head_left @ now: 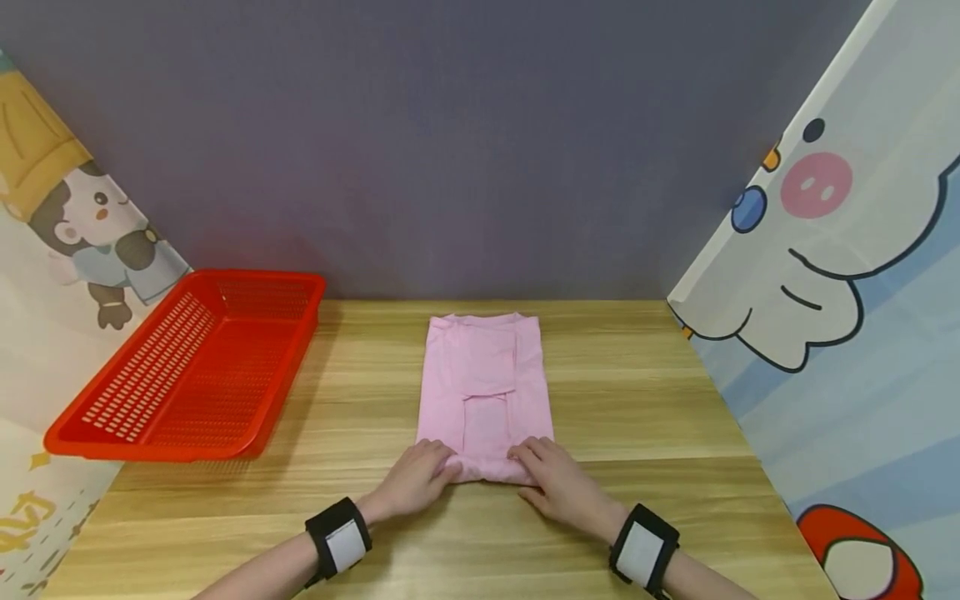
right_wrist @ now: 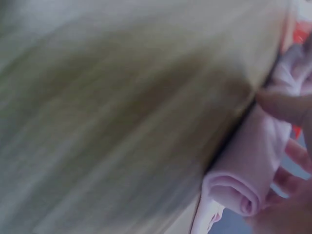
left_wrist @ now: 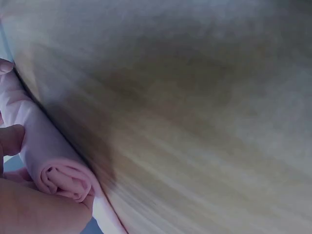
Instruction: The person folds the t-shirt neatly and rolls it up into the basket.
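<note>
A folded pink garment [head_left: 487, 358] lies flat on the wooden table, its near edge wound into a roll. Flaps of cloth are layered along its middle. At the left end of the roll, my left hand [head_left: 415, 477] grips the cloth with thumb and fingers curled round it. My right hand [head_left: 564, 483] holds the other end the same way. Coiled layers show at the end of the rolled garment [left_wrist: 63, 181] in the left wrist view. The right wrist view shows the opposite coiled end of the garment [right_wrist: 243, 190], with the thumb over the roll.
A red plastic basket [head_left: 288, 392] with slotted sides stands at the left of the wooden table [head_left: 630, 392]. Behind the table rises a grey panel [head_left: 480, 150]. Cartoon-printed sheets flank the table on the left [head_left: 45, 350] and right [head_left: 840, 333].
</note>
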### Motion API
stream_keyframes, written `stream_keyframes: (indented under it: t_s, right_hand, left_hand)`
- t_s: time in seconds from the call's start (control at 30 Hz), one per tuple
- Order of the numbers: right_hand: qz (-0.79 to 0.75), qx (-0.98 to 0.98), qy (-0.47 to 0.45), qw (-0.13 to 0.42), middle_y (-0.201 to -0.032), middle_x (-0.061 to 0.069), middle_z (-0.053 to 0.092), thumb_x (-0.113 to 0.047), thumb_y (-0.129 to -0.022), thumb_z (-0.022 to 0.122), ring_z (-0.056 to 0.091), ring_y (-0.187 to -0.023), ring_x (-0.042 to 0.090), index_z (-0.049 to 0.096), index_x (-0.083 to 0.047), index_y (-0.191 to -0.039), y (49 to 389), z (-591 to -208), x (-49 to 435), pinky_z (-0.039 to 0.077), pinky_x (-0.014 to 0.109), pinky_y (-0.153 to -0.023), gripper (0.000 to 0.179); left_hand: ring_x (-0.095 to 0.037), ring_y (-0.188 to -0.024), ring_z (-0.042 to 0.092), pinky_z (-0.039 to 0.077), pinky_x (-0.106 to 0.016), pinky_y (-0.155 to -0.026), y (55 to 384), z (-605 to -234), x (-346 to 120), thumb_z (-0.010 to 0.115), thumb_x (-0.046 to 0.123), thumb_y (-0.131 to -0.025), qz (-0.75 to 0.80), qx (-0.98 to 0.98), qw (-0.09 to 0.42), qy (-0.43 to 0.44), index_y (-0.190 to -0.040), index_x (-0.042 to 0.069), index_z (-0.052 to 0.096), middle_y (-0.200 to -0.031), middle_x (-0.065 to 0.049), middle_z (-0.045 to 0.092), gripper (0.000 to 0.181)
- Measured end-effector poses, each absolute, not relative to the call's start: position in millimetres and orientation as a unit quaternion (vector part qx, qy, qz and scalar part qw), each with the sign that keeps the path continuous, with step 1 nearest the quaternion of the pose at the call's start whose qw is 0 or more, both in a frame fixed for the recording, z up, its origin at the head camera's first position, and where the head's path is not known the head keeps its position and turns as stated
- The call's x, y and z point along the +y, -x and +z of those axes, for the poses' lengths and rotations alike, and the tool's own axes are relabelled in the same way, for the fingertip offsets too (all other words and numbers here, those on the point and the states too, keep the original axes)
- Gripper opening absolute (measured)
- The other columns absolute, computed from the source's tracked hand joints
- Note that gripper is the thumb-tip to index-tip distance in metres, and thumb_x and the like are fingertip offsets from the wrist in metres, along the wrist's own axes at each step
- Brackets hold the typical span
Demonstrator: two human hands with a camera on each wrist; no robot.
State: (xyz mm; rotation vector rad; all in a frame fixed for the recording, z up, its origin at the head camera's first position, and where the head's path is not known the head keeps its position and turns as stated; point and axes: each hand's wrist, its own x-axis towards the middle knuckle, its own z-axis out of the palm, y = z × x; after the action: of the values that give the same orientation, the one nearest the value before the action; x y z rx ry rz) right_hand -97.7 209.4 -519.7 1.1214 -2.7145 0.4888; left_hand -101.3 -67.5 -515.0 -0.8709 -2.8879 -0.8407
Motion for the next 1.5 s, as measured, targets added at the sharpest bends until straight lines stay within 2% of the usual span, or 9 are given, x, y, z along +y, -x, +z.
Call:
stream_keyframes:
  t_s: [0.13, 0.23, 0.4, 0.6, 0.77, 0.97, 1.1, 1.3, 1.5]
  right_hand:
    - [0.162, -0.899, -0.388, 0.119, -0.099, -0.006, 0.061, -0.015, -0.086, 0.077, 0.056, -0.091, 0.009, 0.063, -0.017, -0.106, 99, -525, 208, 0.053, 0.029, -0.082, 0.024]
    - [0.211, -0.891, -0.385, 0.114, -0.091, -0.007, 0.062, -0.007, -0.084, 0.076, 0.057, -0.085, 0.007, 0.064, -0.017, -0.095, 101, -527, 207, 0.052, 0.026, -0.076, 0.018]
    - [0.302, -0.876, -0.366, 0.08, -0.085, -0.005, 0.066, -0.004, -0.083, 0.077, 0.06, -0.08, 0.007, 0.067, -0.013, -0.087, 107, -526, 207, 0.052, 0.024, -0.073, 0.014]
    - [0.343, -0.879, -0.333, 0.007, -0.085, 0.002, 0.073, -0.005, -0.081, 0.078, 0.064, -0.079, 0.008, 0.073, -0.008, -0.088, 116, -520, 208, 0.053, 0.025, -0.072, 0.01]
    - [0.327, -0.892, -0.31, -0.032, -0.088, 0.002, 0.073, -0.008, -0.083, 0.077, 0.062, -0.08, 0.007, 0.073, -0.008, -0.09, 117, -514, 208, 0.051, 0.025, -0.073, 0.008]
    - [0.216, -0.906, -0.361, 0.051, -0.104, 0.002, 0.067, -0.014, -0.082, 0.078, 0.062, -0.096, 0.017, 0.067, -0.009, -0.111, 106, -518, 208, 0.054, 0.036, -0.086, 0.031]
    - [0.169, -0.901, -0.386, 0.102, -0.114, 0.001, 0.061, -0.013, -0.08, 0.081, 0.057, -0.104, 0.015, 0.06, -0.012, -0.122, 103, -523, 210, 0.052, 0.036, -0.092, 0.047]
    - [0.171, -0.886, -0.406, 0.146, -0.107, -0.002, 0.062, -0.009, -0.08, 0.079, 0.058, -0.098, 0.013, 0.063, -0.013, -0.109, 103, -527, 209, 0.054, 0.033, -0.087, 0.033]
    - [0.252, -0.887, -0.373, 0.108, -0.096, -0.002, 0.067, -0.002, -0.081, 0.077, 0.061, -0.09, 0.012, 0.066, -0.012, -0.097, 106, -529, 205, 0.054, 0.031, -0.08, 0.022]
  left_hand:
    - [-0.012, -0.077, 0.051, 0.043, -0.028, -0.071, 101, -512, -67, 0.059, 0.022, -0.1, -0.261, -0.924, 0.003, 0.28, -0.093, 0.009, 0.069, -0.083, 0.001, 0.063, 0.018]
    - [-0.015, -0.085, 0.058, 0.048, -0.031, -0.077, 100, -516, -67, 0.056, 0.023, -0.102, -0.207, -0.926, 0.036, 0.314, -0.104, 0.01, 0.069, -0.094, 0.0, 0.066, 0.019]
    - [-0.015, -0.105, 0.062, 0.053, -0.033, -0.088, 97, -528, -70, 0.062, 0.029, -0.098, -0.089, -0.907, 0.133, 0.39, -0.125, 0.014, 0.062, -0.119, 0.0, 0.065, 0.03]
    - [-0.012, -0.106, 0.062, 0.053, -0.028, -0.086, 98, -532, -72, 0.069, 0.027, -0.093, -0.04, -0.885, 0.188, 0.425, -0.121, 0.017, 0.061, -0.118, 0.003, 0.064, 0.03]
    - [-0.01, -0.1, 0.062, 0.053, -0.027, -0.085, 98, -529, -72, 0.064, 0.025, -0.097, -0.078, -0.9, 0.133, 0.407, -0.118, 0.017, 0.062, -0.11, 0.004, 0.065, 0.022]
    - [-0.01, -0.092, 0.062, 0.054, -0.028, -0.082, 100, -526, -72, 0.067, 0.021, -0.096, -0.212, -0.899, 0.074, 0.376, -0.111, 0.014, 0.065, -0.1, 0.004, 0.067, 0.017]
    - [-0.015, -0.093, 0.065, 0.056, -0.033, -0.084, 101, -522, -72, 0.066, 0.018, -0.096, -0.267, -0.901, 0.031, 0.341, -0.108, 0.011, 0.067, -0.1, -0.001, 0.07, 0.014]
    - [-0.018, -0.095, 0.066, 0.056, -0.037, -0.081, 103, -513, -69, 0.062, 0.02, -0.097, -0.283, -0.917, -0.034, 0.28, -0.109, 0.011, 0.071, -0.101, -0.003, 0.073, 0.017]
    - [-0.017, -0.097, 0.066, 0.057, -0.037, -0.081, 102, -516, -69, 0.062, 0.021, -0.097, -0.211, -0.927, 0.017, 0.311, -0.111, 0.012, 0.071, -0.102, -0.002, 0.072, 0.019]
